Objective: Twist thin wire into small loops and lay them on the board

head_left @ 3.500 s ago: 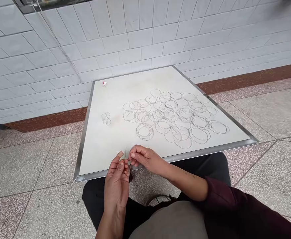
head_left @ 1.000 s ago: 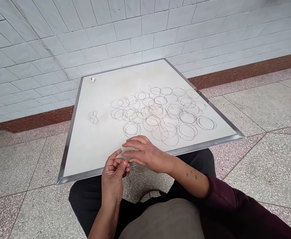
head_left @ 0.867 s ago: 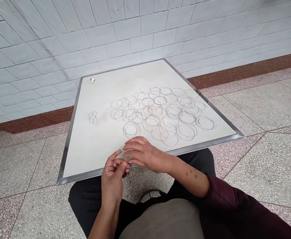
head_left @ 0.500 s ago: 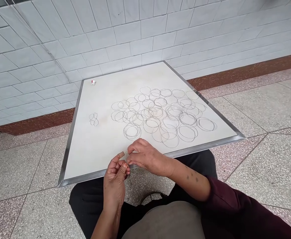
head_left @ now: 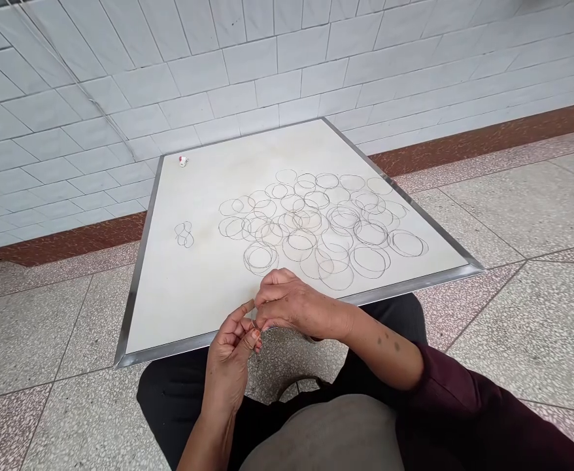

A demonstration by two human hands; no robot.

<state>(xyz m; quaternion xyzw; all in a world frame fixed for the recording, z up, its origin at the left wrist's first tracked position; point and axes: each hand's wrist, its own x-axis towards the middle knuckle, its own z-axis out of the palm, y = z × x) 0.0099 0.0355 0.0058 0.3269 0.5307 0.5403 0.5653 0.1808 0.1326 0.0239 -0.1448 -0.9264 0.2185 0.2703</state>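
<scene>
My left hand (head_left: 231, 353) is at the table's near edge, its thumb and fingers pinching a thin wire loop (head_left: 253, 322). Just right of it my right hand (head_left: 291, 304) reaches in from the right, fingertips closed on the same thin wire. The fingers hide most of that wire. Many thin wire rings (head_left: 299, 243) lie spread and overlapping over the middle and right of the white table (head_left: 189, 294). A small bundle of twisted wire loops (head_left: 184, 234) lies apart on the table's left side.
A small red and white object (head_left: 183, 161) sits near the table's far left corner. The table has a metal rim (head_left: 169, 351) and stands by a tiled wall (head_left: 252, 59). My dark-trousered knees are under its near edge.
Both my hands have shifted slightly to the right. My right hand's fingers have drawn closer to my left fingertips around the wire. The rings on the table have not moved.
</scene>
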